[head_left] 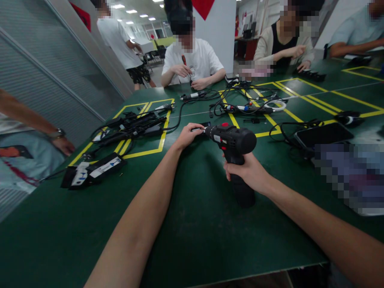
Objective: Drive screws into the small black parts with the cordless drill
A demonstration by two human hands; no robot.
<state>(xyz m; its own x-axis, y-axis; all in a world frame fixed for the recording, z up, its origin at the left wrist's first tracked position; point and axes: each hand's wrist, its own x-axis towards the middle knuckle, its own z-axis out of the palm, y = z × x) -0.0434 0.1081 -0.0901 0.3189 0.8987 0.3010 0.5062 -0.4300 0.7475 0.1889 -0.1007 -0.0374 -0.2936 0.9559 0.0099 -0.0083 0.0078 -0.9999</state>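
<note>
My right hand [246, 172] is wrapped round the grip of a black cordless drill [228, 138] with red buttons. Its chuck points away to the left, towards the fingers of my left hand [189, 136]. Those fingers are pressed together on a small black part [205, 124] at the table surface, mostly hidden behind the hand and the drill's tip. The bit meets or nearly meets this part; I cannot tell whether they touch.
On the green table [192, 232], a pile of black cabled devices [132, 126] lies left, with a black pouch [93, 170] nearer. More cables and a pen-like tool [246, 109] lie beyond; a phone [324, 138] lies right. A person opposite holds a screwdriver [184, 61]; others are around.
</note>
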